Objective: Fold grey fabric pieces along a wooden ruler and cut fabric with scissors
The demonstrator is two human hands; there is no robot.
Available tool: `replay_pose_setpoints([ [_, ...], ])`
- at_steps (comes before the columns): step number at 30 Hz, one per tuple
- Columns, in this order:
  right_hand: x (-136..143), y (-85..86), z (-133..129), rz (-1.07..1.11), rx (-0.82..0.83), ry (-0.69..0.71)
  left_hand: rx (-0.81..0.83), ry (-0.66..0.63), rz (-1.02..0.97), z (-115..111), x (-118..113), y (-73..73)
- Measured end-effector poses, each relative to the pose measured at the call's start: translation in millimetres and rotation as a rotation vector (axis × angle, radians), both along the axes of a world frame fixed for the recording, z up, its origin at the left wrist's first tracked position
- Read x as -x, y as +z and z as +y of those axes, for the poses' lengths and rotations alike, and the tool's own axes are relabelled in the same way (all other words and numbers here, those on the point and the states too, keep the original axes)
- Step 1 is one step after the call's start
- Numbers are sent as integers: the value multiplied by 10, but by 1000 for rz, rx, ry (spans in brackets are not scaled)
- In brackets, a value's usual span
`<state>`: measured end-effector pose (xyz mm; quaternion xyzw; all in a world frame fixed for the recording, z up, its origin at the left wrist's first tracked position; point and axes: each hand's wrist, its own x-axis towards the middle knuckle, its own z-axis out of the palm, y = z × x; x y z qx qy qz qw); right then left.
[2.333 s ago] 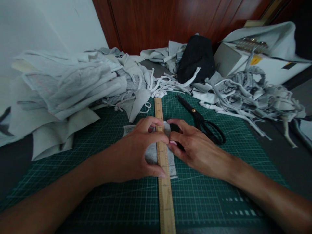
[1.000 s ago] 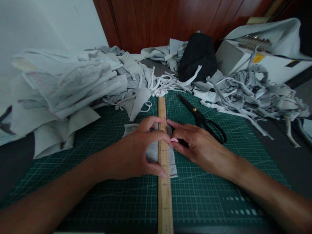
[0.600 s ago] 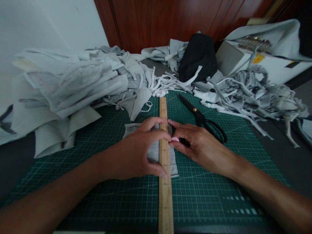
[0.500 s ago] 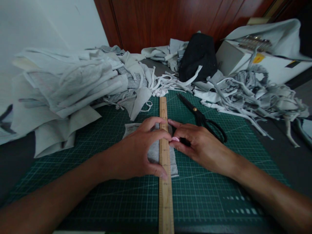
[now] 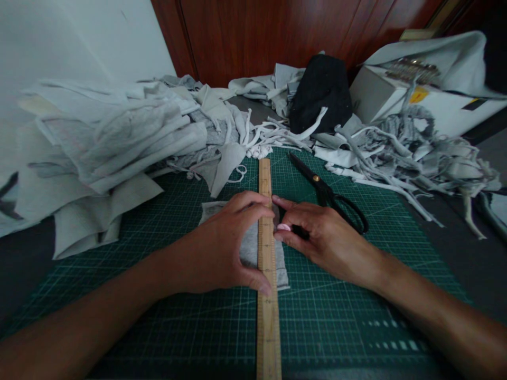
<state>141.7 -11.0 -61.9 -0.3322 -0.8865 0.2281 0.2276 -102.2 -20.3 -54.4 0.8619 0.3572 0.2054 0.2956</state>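
Observation:
A wooden ruler (image 5: 269,316) lies lengthwise over a small piece of grey fabric (image 5: 249,245) on the green cutting mat (image 5: 336,332). My left hand (image 5: 222,243) rests over the fabric, thumb and fingers spread, their tips pressing on the ruler. Right of the ruler, my right hand (image 5: 320,232) pinches a small pink object (image 5: 284,227), its index fingertip against the ruler's edge. How much of the pink object lies inside the fingers is hidden.
Black scissors (image 5: 325,192) lie beyond my right hand. Grey fabric pieces (image 5: 138,137) are heaped at the left, tangled strips (image 5: 423,153) at the right. A black cloth item (image 5: 322,95) and a white box (image 5: 435,105) stand behind.
My left index and middle fingertips have shifted slightly back from the pink object onto the ruler. The ruler's near end has moved slightly left.

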Motion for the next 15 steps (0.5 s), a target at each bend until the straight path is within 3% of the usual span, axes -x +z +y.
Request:
replay_pose_setpoints([
  [6, 13, 20, 0, -26, 26, -32, 23, 21, 26, -10, -7, 34],
  [15, -88, 131, 142, 186, 353, -225, -31, -1, 17, -3, 21, 0],
])
